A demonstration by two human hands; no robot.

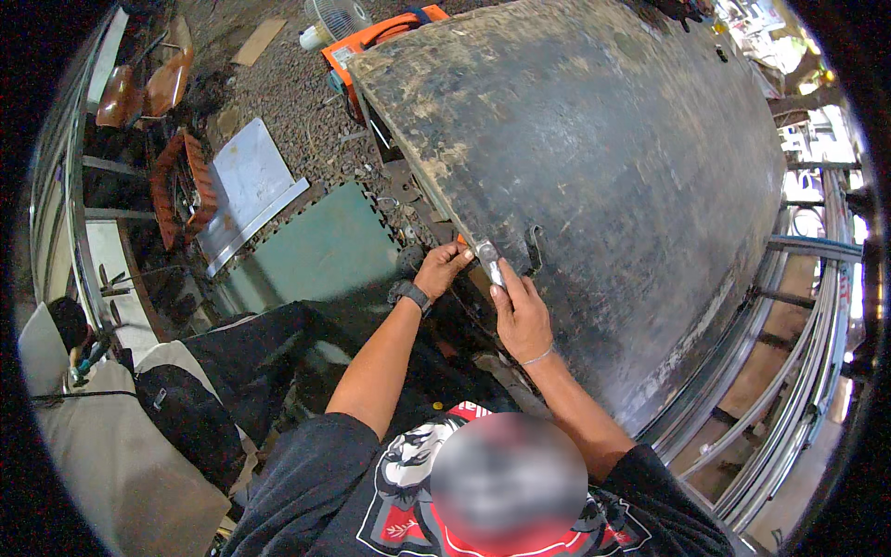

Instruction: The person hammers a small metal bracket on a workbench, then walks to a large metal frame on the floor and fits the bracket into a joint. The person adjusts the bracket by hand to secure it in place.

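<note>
Both my hands meet at the left edge of a large, dark, worn tabletop (594, 158). My right hand (524, 320) is closed on a small silvery metal piece (488, 258) that lies over the edge, its thumb and fingers along the lower end. Beside it, my left hand (440, 272) is closed in a pinch, with its fingertips touching the metal piece's left side. A bit of orange (461, 239) shows at the left fingertips; its kind cannot be made out. A thin dark curved piece (535, 249) lies on the tabletop just right of the metal piece.
Left of the table, a green mat (320, 246) and a pale sheet (251, 172) lie on gravel, near a reddish-brown crate (167, 190). A fan (339, 17) and an orange case (385, 32) stand beyond the table's far left corner. Long metal profiles (789, 357) run along the right.
</note>
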